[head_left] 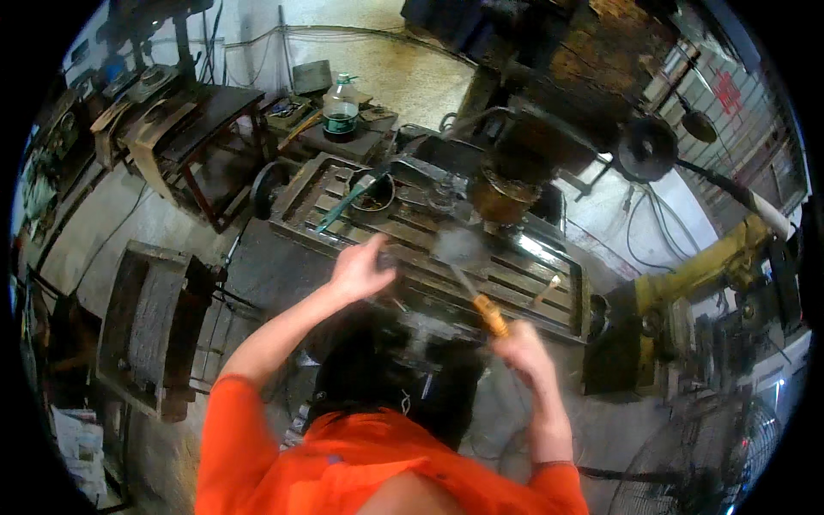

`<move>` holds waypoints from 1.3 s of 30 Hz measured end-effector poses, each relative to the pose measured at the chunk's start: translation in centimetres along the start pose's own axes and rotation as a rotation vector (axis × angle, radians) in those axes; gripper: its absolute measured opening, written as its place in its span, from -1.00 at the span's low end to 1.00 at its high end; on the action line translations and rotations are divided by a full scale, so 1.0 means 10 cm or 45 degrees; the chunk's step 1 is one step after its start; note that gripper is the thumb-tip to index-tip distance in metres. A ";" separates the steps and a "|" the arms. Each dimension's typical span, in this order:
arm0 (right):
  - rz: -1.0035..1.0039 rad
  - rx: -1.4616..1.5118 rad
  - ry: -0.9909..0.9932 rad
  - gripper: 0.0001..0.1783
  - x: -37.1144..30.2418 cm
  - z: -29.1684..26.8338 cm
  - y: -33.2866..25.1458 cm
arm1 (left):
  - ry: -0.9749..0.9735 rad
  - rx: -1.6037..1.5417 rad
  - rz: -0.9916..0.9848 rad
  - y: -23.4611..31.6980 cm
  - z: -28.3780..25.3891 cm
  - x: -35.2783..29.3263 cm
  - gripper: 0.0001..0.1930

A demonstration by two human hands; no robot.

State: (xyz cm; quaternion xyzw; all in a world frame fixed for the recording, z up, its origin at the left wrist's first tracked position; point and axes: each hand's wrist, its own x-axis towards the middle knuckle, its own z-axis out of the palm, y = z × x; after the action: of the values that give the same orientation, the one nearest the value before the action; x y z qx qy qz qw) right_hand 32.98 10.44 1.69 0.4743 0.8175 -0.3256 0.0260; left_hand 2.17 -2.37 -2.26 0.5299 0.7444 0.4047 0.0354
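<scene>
Fingers of my right hand (521, 348) close around the orange wooden handle of a blurred grey-headed brush (466, 257). My left hand (360, 270), beside it, rests loosely curled on the slotted grey metal machine table (532, 296). Beyond stands a clear plastic bottle (341, 107).

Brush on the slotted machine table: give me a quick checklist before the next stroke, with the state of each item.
1. Grip on brush: right hand closed on the orange handle. Ok.
2. Brush head on the slotted machine table: it is blurred, so contact is unclear. Cannot tell.
3. Left hand away from the brush head: it is over the table's near edge, apart from the head. Ok.
4. Spindle head stopped: nothing shows this. Cannot tell.
5. Stroke path: a small wooden-handled tool lies on the table to the right. Not ok.
</scene>
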 end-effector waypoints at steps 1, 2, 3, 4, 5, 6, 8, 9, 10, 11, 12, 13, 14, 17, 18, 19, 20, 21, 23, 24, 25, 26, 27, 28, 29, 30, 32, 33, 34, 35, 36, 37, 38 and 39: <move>-0.054 -0.062 0.248 -0.69 0.00 -0.07 -0.05 | -0.012 0.065 0.050 0.11 0.15 0.18 -0.52; -0.099 -0.129 0.501 -0.68 0.02 -0.17 -0.12 | 0.051 0.016 0.152 0.30 0.26 0.35 -0.56; -0.038 -0.022 0.372 -0.65 0.27 -0.16 0.07 | 0.052 0.022 0.203 0.32 0.47 0.53 -0.59; -0.121 0.032 0.368 -0.63 0.38 -0.11 0.11 | 0.033 0.112 0.244 0.37 0.62 0.68 -0.62; -0.142 0.025 0.337 -0.65 0.51 -0.07 0.22 | 0.012 0.197 0.299 0.43 0.77 0.82 -0.62; -0.167 0.015 0.303 -0.66 0.61 -0.04 0.32 | -0.005 0.284 0.351 0.48 0.92 0.93 -0.63; -0.170 0.186 0.263 -0.71 0.45 -0.14 0.18 | -0.120 0.445 0.297 0.49 1.09 1.01 -0.65; -0.200 0.212 0.271 -0.72 0.34 -0.18 0.14 | -0.143 0.522 0.259 0.51 1.13 1.02 -0.63; -0.218 0.240 0.282 -0.73 0.25 -0.15 0.18 | -0.194 0.493 0.280 0.52 1.10 1.03 -0.62; -0.229 0.568 0.207 -0.77 0.29 -0.05 0.41 | -0.253 0.461 0.304 0.52 1.06 1.03 -0.61; -0.217 0.650 0.280 -0.78 0.33 0.10 0.60 | -0.311 0.430 0.326 0.53 1.01 1.03 -0.59; -0.212 0.733 0.350 -0.78 0.35 0.22 0.69 | -0.353 0.336 0.355 0.54 0.93 1.01 -0.58; -0.207 0.810 0.418 -0.79 0.39 0.33 0.79 | -0.369 0.355 0.372 0.53 0.92 1.01 -0.58; -0.185 0.934 0.474 -0.78 0.60 0.73 1.12 | -0.387 0.368 0.428 0.50 0.93 1.03 -0.61; -0.125 0.888 0.511 -0.78 0.65 0.84 1.20 | -0.386 0.371 0.427 0.49 0.97 1.05 -0.62; -0.014 0.763 0.528 -0.79 0.71 0.97 1.29 | -0.383 0.372 0.429 0.49 1.03 1.08 -0.62; -0.250 0.796 0.546 -0.77 0.69 1.05 1.35 | -0.382 0.364 0.431 0.51 1.08 1.10 -0.63; -0.289 0.869 0.559 -0.76 0.71 1.08 1.41 | -0.347 0.338 0.466 0.52 1.12 1.15 -0.65; -0.248 0.772 0.582 -0.73 0.67 1.09 1.36 | -0.302 0.344 0.496 0.43 1.28 1.25 -0.66; -0.171 0.604 0.592 -0.70 0.66 1.09 1.33 | -0.278 0.348 0.510 0.38 1.36 1.28 -0.66; -0.088 0.435 0.608 -0.68 0.65 1.07 1.33 | -0.263 0.361 0.504 0.43 1.37 1.30 -0.67; -0.116 0.391 0.607 -0.65 0.60 1.04 1.36 | -0.227 0.384 0.459 0.45 1.39 1.30 -0.68; -0.143 0.347 0.604 -0.62 0.52 0.99 1.41 | -0.191 0.408 0.414 0.47 1.41 1.27 -0.68; -0.174 0.299 0.602 -0.59 0.45 0.92 1.43 | -0.151 0.430 0.367 0.49 1.42 1.26 -0.69; 0.009 0.247 0.622 -0.55 0.40 0.80 1.40 | -0.174 0.469 0.225 0.58 1.38 1.24 -0.69; -0.146 0.356 0.596 -0.54 0.29 0.61 1.42 | -0.160 0.412 0.151 0.60 1.36 1.26 -0.68; -0.240 0.344 0.592 -0.51 0.02 -0.02 1.15 | -0.135 0.301 -0.008 0.60 1.33 1.27 -0.67; -0.291 0.345 0.694 -0.51 -0.07 -0.40 0.96 | -0.138 0.266 -0.011 0.53 1.37 1.30 -0.65; -0.276 0.238 0.821 -0.52 -0.14 -0.78 0.86 | -0.173 0.260 -0.017 0.52 1.36 1.31 -0.65; -0.514 0.283 1.008 -0.51 -0.20 -1.23 0.77 | -0.203 0.248 -0.020 0.51 1.36 1.34 -0.65; -0.779 0.152 1.293 -0.53 -0.20 -1.68 0.74 | -0.227 0.245 -0.022 0.50 1.35 1.36 -0.65; -0.807 -0.163 1.585 -0.51 -0.24 -2.21 0.76 | -0.190 0.190 0.000 0.49 1.35 1.36 -0.64; -1.022 0.606 1.434 -0.35 -0.33 -2.61 0.52 | -0.194 0.210 -0.021 0.45 1.35 1.37 -0.64; -1.372 0.488 1.457 -0.24 -0.45 -2.94 0.18 | -0.196 0.234 -0.051 0.40 1.33 1.36 -0.63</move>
State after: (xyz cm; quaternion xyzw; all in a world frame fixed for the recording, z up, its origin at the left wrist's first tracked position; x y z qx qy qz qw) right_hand 44.75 24.03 25.50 0.1047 0.7503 -0.1347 -0.6387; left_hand 5.68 16.74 -3.50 0.5453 0.7840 0.2921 0.0518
